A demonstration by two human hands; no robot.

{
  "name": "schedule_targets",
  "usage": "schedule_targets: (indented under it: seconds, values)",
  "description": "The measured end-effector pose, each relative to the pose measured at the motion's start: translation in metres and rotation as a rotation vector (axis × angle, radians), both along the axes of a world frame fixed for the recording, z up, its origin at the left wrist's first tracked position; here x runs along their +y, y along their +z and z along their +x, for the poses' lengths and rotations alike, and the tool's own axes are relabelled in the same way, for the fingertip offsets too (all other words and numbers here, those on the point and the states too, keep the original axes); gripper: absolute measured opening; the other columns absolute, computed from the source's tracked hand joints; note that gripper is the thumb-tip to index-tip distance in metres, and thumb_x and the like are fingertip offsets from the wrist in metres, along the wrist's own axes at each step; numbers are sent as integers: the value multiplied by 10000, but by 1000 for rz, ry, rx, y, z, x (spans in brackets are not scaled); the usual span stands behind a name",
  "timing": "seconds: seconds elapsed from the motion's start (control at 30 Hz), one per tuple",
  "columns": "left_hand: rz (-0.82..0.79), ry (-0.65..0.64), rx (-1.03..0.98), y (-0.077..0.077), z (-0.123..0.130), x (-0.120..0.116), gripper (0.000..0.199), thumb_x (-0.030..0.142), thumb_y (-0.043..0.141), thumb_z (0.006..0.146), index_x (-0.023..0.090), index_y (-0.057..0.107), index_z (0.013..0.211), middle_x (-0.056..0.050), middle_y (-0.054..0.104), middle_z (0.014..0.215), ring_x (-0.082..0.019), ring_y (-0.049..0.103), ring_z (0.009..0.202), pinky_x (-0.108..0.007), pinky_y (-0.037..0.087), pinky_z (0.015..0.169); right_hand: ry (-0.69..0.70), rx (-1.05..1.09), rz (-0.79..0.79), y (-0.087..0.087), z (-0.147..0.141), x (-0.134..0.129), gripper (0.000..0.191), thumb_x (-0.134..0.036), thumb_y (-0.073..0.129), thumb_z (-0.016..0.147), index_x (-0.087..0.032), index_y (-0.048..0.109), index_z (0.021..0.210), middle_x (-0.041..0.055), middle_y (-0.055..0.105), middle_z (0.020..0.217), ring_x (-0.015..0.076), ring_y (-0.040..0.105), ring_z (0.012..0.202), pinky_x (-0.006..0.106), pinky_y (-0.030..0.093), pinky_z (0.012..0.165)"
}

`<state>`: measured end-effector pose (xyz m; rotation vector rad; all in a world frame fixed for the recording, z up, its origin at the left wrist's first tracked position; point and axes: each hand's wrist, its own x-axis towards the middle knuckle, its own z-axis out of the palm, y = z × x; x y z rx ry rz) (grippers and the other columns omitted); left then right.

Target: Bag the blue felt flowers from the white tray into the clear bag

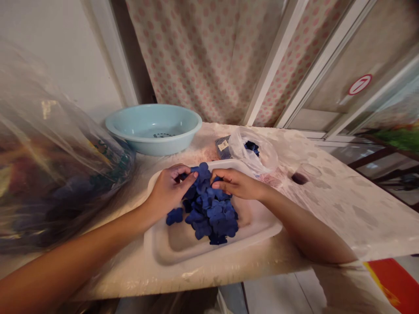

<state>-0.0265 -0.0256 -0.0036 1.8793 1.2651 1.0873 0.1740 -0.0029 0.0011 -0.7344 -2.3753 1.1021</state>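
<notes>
A white tray (157, 255) holds a heap of dark blue flower-shaped cloth petals (212, 213). One loose petal (174, 216) lies apart at the heap's left. Above the far side of the heap, my left hand (175, 185) is closed, pinching a blue petal (203, 171) between thumb and fingers. My right hand (237, 184) faces it a short way to the right, its thumb and fingertips closed. A bit of blue shows between them, so it seems to grip a petal too, though its shape is mostly hidden.
A light blue basin (153, 126) stands behind the tray. Back right are an open clear bag (266, 150) with blue pieces, a labelled dark packet (223, 148) and a small cup of dark liquid (300, 176). A large clear plastic bag (65, 165) bulges at left.
</notes>
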Motion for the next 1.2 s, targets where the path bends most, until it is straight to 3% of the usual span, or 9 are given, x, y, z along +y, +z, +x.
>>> schedule_targets:
  seconds: [0.13,0.23,0.43,0.53,0.73,0.87,1.03,1.2]
  values:
    - [-17,-54,16,0,0,-1,262,335,500,770,163,478,574,45,392,540,-98,370,528,-212,283,489,-163,49,59,0,2,3,367,-453,336,893,-179,363,650,-42,326,583,66,350,524,187,311,482]
    - [-1,-89,36,-2,0,-1,288,339,477,797,167,446,568,47,377,541,-97,367,530,-212,278,491,-235,80,53,-3,2,5,429,-504,340,875,-166,389,616,-36,347,568,65,349,515,194,313,479]
    - [-4,-89,37,-2,1,-1,305,327,462,811,171,408,555,51,344,529,-92,338,512,-213,256,475,-239,141,-129,-8,1,9,318,-447,459,844,-151,528,748,-32,490,591,59,466,460,187,380,445]
    - [-4,-81,38,-3,0,0,302,330,461,815,170,410,563,52,340,535,-91,337,513,-213,248,472,-281,206,-165,-7,3,11,275,-423,526,812,-148,542,821,-51,485,550,54,460,408,176,352,397]
    - [10,-80,58,-4,-1,-1,300,343,456,823,170,429,580,49,362,549,-95,351,528,-217,256,486,-312,185,-103,-5,5,9,393,-509,401,857,-169,421,660,-69,418,422,49,389,343,186,285,383]
    - [6,-69,60,-3,0,-1,305,343,457,819,172,415,570,50,350,543,-93,340,520,-218,260,489,-334,186,-169,-9,4,10,471,-559,342,854,-183,342,572,-74,300,430,41,305,351,201,211,367]
    - [-5,-79,56,-4,-1,0,304,363,442,824,172,430,587,47,352,549,-97,348,527,-217,254,480,-276,190,-312,-14,4,13,289,-394,351,877,-183,397,685,-43,375,593,59,341,468,198,283,418]
    - [-16,-70,48,-5,-1,-1,315,369,445,825,171,414,583,48,333,551,-94,332,523,-217,246,478,-253,71,-164,-12,4,14,130,-302,482,817,-176,472,785,-37,442,650,73,413,549,196,356,486]
